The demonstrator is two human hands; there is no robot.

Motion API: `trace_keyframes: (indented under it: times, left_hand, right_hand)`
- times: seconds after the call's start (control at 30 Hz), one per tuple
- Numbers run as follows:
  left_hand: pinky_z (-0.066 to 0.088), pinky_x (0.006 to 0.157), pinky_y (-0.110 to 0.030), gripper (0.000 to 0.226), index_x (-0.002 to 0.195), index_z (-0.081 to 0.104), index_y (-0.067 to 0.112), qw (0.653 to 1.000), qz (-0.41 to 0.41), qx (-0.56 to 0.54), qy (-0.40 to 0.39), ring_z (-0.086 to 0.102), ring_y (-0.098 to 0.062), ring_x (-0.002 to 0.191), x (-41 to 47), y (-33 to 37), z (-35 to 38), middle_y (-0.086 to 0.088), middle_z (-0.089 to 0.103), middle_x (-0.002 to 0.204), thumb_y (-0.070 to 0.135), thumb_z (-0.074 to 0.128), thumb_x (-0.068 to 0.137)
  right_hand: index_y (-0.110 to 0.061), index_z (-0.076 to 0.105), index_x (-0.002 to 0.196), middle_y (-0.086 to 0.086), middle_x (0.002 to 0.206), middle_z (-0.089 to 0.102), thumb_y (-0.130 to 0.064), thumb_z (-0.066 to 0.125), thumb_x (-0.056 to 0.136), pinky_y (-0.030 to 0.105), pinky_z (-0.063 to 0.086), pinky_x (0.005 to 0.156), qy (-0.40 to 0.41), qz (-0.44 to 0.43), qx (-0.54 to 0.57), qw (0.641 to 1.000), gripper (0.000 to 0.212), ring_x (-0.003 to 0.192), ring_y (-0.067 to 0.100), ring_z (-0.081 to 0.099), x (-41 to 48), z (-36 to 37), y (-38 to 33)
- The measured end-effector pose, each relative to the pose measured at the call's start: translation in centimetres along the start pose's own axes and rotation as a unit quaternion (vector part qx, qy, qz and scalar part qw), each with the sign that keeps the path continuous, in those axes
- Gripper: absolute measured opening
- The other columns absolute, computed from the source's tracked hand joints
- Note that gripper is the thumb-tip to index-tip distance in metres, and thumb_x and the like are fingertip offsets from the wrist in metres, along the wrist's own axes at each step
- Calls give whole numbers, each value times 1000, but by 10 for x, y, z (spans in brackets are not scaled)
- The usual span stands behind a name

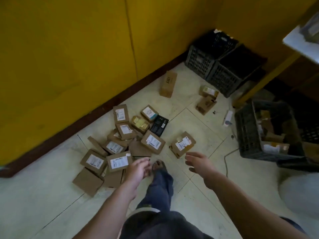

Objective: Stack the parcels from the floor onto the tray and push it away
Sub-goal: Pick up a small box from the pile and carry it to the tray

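Left hand (138, 169) and right hand (198, 163) are reaching down empty, fingers loosely spread, evidently to gather the labelled brown cardboard parcels (119, 162) lying scattered just beyond them.

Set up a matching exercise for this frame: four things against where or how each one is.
1. black parcel
2. tall brown box
3. right-side crate
4. left hand

A. open, holding nothing
B. has cardboard inside
C. alone, near the wall
D. lies in the pile

Pairs: 1-D, 2-C, 3-B, 4-A
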State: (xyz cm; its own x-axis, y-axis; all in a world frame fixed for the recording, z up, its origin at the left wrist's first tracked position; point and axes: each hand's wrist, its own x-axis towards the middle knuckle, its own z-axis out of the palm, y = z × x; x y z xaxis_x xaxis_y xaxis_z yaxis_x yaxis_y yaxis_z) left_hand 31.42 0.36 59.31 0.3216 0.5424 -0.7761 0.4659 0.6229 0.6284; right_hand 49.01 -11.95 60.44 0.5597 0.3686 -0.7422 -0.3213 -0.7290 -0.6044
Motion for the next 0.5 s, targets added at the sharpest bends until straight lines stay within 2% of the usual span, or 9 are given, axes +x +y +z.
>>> trace_keyframes:
  times: [0.1, 0.17, 0.3, 0.4, 0.5]
  left_hand:
    - [46, 73, -26, 21, 113, 63, 25, 999, -22, -29, 2, 62, -11, 100, 41, 18, 17, 2, 67, 109, 21, 45, 102]
    - [46, 75, -27, 22, 115, 61, 25, 998, -30, -54, -6, 61, -11, 101, 63, 36, 28, 1, 67, 111, 21, 44, 102]
    - [45, 74, -25, 22, 117, 60, 23, 994, -55, -90, 10, 60, -12, 99, 109, 77, 44, -1, 65, 112, 19, 44, 102]
    - [45, 75, -25, 22, 116, 61, 25, 991, -62, -110, 32, 60, -12, 103, 147, 100, 48, 0, 65, 114, 20, 44, 102]
    - [45, 77, -24, 23, 117, 61, 26, 989, -66, -128, 46, 60, -11, 105, 175, 112, 53, 3, 66, 115, 21, 44, 102]
  right_hand:
    - [-17, 63, 120, 1, 109, 65, -20, 58, 96, 32, 52, 89, -11, 5, -44, 999, 25, 102, 17, 62, 48, -12, -35]
    - [-18, 64, 118, 5, 110, 65, -20, 56, 97, 34, 51, 90, -20, 14, -68, 997, 22, 106, 23, 62, 72, -20, -59]
    - [-21, 65, 107, 20, 118, 62, -19, 54, 98, 49, 46, 102, -34, 33, -144, 988, 15, 118, 38, 55, 124, -30, -110]
    - [-19, 64, 121, 13, 109, 67, -21, 57, 96, 52, 48, 101, -49, 40, -185, 981, 26, 115, 35, 59, 172, -29, -141]
    - [-19, 65, 121, 5, 104, 70, -24, 59, 94, 47, 52, 98, -72, 39, -224, 971, 28, 106, 28, 65, 212, -22, -155]
